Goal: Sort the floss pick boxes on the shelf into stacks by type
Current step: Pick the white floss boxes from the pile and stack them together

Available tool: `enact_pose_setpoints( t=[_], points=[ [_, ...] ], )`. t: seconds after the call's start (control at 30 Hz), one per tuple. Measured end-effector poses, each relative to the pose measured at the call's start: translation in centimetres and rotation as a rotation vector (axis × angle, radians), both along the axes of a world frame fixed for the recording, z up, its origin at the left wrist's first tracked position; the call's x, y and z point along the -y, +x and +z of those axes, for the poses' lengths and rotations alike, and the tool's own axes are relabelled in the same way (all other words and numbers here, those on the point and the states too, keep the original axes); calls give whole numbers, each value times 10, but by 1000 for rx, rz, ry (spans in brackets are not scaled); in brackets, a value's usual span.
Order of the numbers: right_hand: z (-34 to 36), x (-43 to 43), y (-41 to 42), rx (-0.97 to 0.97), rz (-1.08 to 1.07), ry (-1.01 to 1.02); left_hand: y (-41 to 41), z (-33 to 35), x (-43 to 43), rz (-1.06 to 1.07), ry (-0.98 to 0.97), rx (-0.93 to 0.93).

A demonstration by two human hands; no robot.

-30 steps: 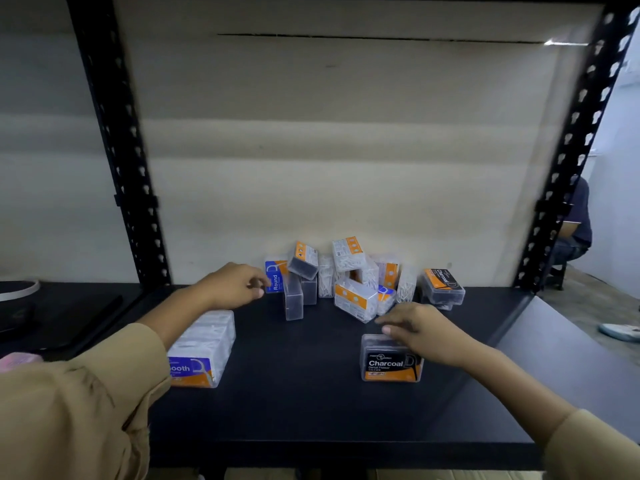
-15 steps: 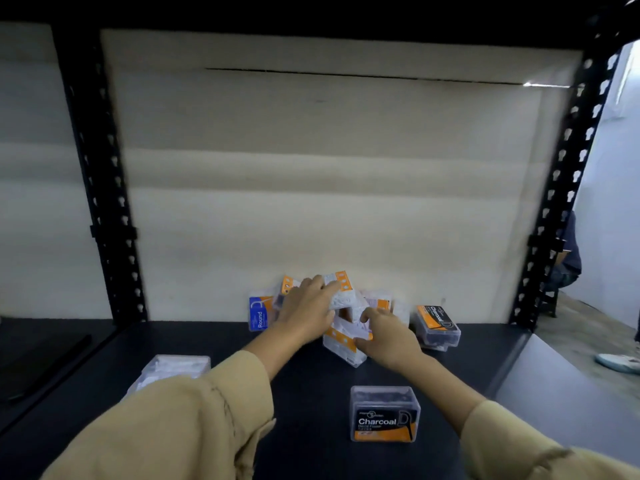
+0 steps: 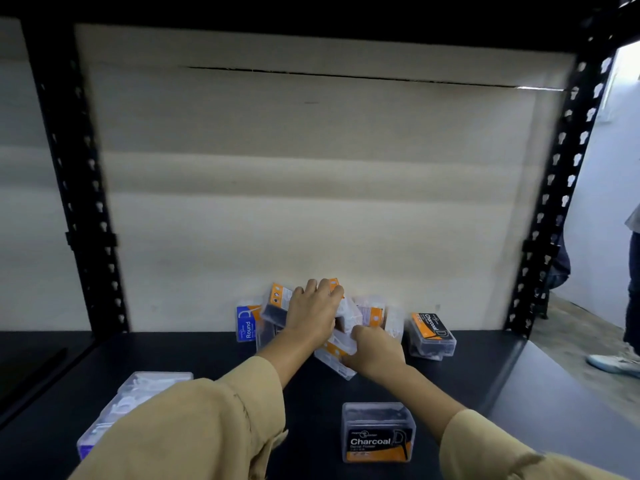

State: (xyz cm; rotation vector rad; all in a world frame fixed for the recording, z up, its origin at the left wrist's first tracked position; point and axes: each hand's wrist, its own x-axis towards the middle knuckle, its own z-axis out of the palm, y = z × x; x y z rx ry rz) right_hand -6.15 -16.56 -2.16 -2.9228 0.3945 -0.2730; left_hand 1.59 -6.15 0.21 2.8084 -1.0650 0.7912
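Nearest the shelf's (image 3: 311,410) front edge, at about 5 o'clock, 1 clear box labelled Charcoal (image 3: 378,433) stands alone with its black and orange label facing out. At 7 o'clock a clear stack with white picks (image 3: 138,400) lies partly hidden under the tan left sleeve (image 3: 194,431).

Further in, at 12 o'clock, both arms reach to the jumbled pile of boxes (image 3: 372,311) against the back panel (image 3: 311,202). The right hand (image 3: 377,351) is curled on a clear orange-labelled box (image 3: 334,360) lying tilted at the pile's near edge; how firmly it grips, I cannot tell. The left hand (image 3: 315,311) lies palm down just beyond, fingers bent over a white box at the pile's top; whether it has hold of it is unclear.

At the pile's 9 o'clock side a blue Round box (image 3: 246,322) stands upright. At its 3 o'clock side a second Charcoal box (image 3: 431,332) rests tilted, slightly apart.
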Motion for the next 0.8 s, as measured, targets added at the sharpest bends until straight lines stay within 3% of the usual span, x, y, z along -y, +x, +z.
enact_pose_setpoints(
  t=[0.2, 0.37, 0.57, 0.8],
  points=[
    [0, 5, -11, -25, 16, 35, -4, -2, -13, -53, -136, -2],
    [4, 19, -28, -62, 29, 85, -15, 4, -37, -38, -454, -121],
    [8, 38, -46, -127, 67, 134, -36, -6, -65, -45, -901, -530],
    [12, 55, -69, -156, 103, 148, -50, -41, -90, -56, -927, -830]
  ],
)
